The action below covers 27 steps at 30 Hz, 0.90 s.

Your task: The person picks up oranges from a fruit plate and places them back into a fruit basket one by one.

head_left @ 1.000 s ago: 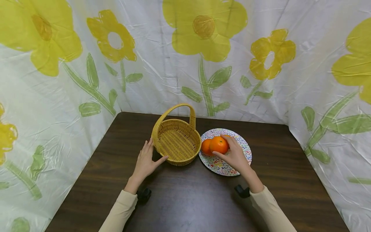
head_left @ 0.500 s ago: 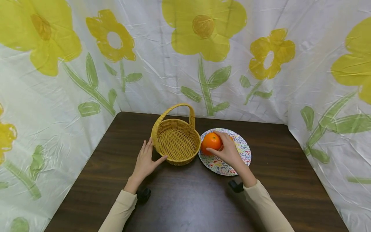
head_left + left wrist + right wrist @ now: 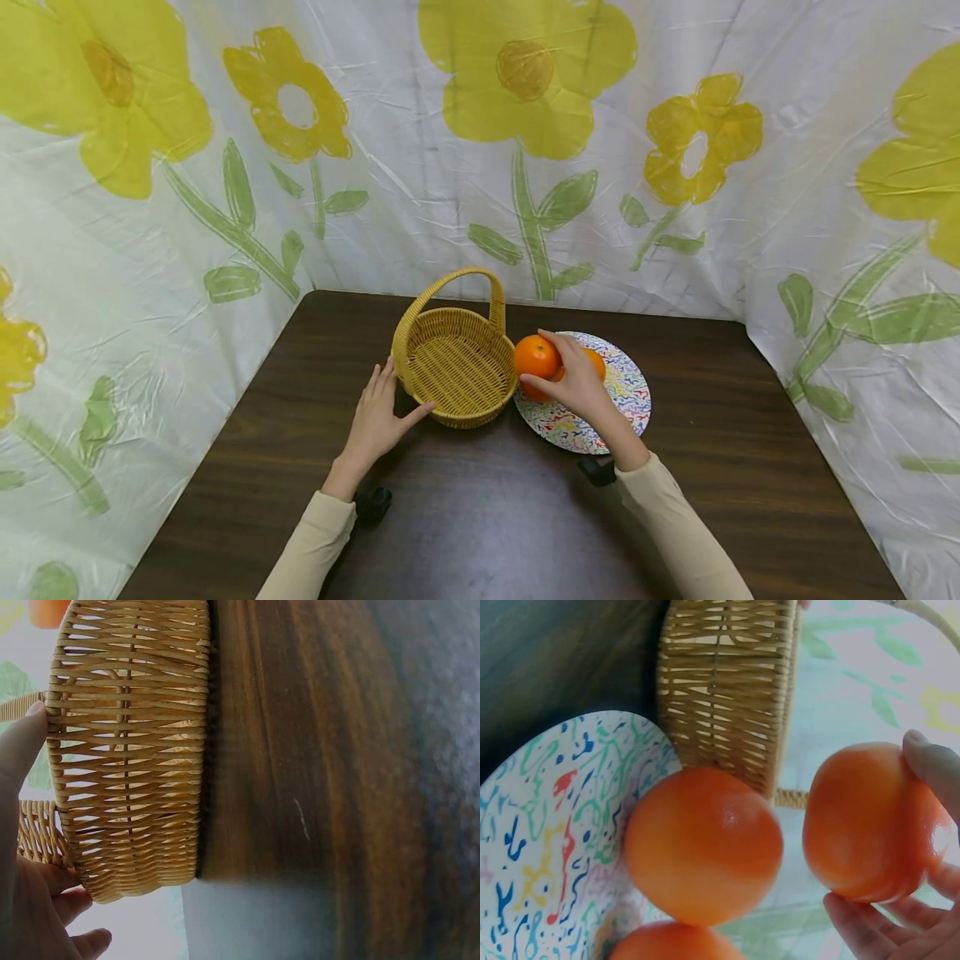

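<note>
An orange (image 3: 536, 356) sits gripped in the right hand (image 3: 583, 385).

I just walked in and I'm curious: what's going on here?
A person's right hand holds an orange fruit up off the patterned plate, near the wicker basket. Two more orange fruits sit on the plate. The left hand touches the basket's side, thumb and fingers spread. The basket stands upright on the dark table, beside the plate.
</note>
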{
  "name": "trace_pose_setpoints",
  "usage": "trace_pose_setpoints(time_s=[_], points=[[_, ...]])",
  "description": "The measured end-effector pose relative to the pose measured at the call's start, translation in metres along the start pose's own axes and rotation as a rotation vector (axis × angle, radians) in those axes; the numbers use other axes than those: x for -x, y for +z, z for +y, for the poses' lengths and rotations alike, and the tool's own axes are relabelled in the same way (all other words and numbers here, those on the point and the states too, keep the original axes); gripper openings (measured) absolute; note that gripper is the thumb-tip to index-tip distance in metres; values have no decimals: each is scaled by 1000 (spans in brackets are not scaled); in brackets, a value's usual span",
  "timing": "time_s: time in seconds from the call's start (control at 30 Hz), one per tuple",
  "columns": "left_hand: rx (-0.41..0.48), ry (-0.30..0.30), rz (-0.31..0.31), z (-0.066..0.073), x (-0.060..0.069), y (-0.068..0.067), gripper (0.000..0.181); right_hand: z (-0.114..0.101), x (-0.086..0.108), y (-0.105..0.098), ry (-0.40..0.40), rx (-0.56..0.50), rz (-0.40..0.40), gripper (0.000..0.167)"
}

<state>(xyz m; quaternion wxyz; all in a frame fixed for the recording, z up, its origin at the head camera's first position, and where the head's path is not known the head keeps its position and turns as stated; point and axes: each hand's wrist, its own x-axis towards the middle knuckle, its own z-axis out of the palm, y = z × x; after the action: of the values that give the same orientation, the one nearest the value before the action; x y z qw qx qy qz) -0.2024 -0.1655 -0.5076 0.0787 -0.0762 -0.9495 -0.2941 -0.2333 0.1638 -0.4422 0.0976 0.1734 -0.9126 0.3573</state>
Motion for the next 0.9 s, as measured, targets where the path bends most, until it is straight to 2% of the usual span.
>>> trace_pose_setpoints(time_s=[0.6,0.9], points=[[-4,23,6,-3,-1,0,99,-5,-20,9,-47,5,-9,76],[0,13,-1,-2,0,1,100,-5,-24,22,-61,13,-36,75]])
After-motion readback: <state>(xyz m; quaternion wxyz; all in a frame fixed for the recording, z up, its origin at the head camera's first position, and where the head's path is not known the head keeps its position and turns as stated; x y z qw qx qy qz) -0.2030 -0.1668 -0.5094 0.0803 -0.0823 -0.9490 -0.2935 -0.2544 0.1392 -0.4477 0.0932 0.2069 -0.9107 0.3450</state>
